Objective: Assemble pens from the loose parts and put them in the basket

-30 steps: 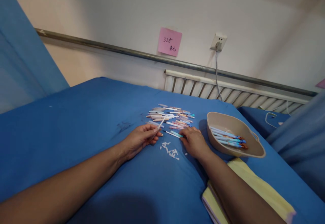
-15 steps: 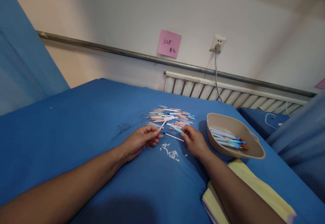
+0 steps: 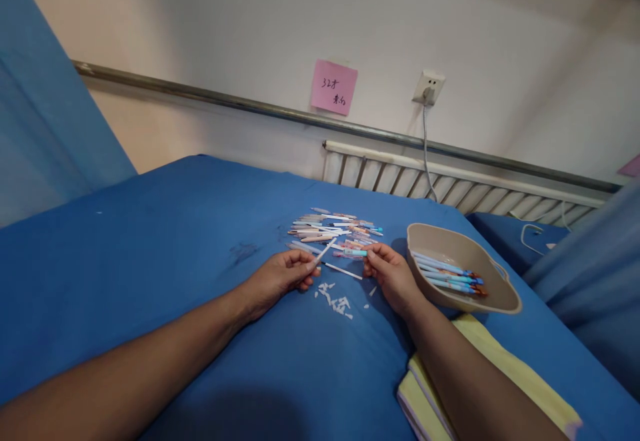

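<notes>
My left hand [image 3: 287,274] is closed on a thin white stick [image 3: 327,249], perhaps a pen refill, tilted up to the right. Between the fingertips of my right hand [image 3: 393,273] is a turquoise pen part [image 3: 356,252], held nearly level and pointing left. The two pieces are apart. A white pen refill [image 3: 344,270] with a dark tip lies on the blue sheet between my hands. Closer to me, small white tips [image 3: 336,302] are scattered. Just beyond my fingers spreads a pile of pens and pen parts [image 3: 320,230].
At the right stands a beige basket [image 3: 493,302] with several blue-and-white pens [image 3: 447,273] inside. A folded yellow towel [image 3: 505,368] lies under my right forearm. Behind the blue-covered surface [image 3: 200,214] are a radiator [image 3: 390,173], a metal rail [image 3: 240,105] and a wall socket [image 3: 429,86].
My right hand has shifted slightly right, and its turquoise part now lies more level. A small white tip now shows on the sheet below that hand. The left hand's stick dropped slightly.
</notes>
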